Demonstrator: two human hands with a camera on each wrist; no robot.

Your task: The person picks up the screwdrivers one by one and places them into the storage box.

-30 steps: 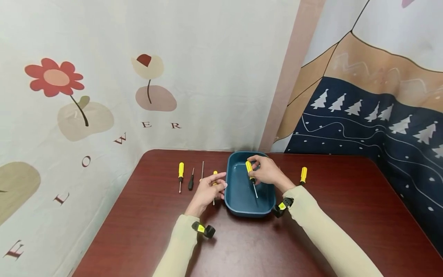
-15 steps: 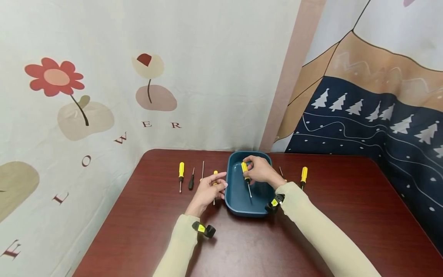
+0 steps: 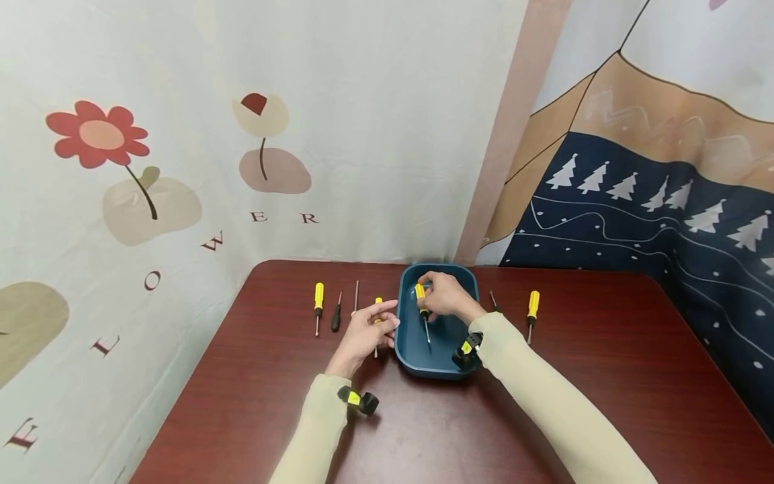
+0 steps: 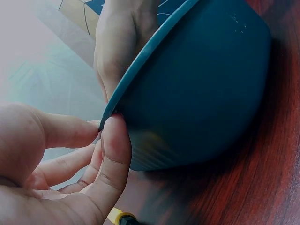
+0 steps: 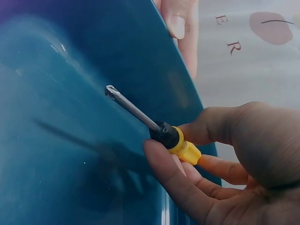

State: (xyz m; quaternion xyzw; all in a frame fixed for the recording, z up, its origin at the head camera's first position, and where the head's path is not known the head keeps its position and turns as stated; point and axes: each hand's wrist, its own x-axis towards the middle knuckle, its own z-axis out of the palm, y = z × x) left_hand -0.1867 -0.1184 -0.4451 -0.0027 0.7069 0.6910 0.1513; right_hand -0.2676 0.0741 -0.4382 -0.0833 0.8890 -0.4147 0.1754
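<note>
A dark blue plastic tray stands on the table between both hands. My right hand reaches over it and grips a screwdriver by its yellow and black handle. The shank slants down toward the near side, and the right wrist view shows its cross-shaped tip over the tray floor, with a shadow below. My left hand pinches the tray's left rim between thumb and finger, as the left wrist view shows. Partly behind that hand lies another yellow-handled screwdriver.
On the table left of the tray lie a yellow-handled screwdriver, a black-handled screwdriver and a thin metal shank. To the right are another yellow-handled screwdriver and a shank partly behind the sleeve. A printed curtain hangs behind.
My right hand has moved left inside the tray with the screwdriver, toward the left wall. A shank right of the tray has come into view. The left hand stays at the rim.
</note>
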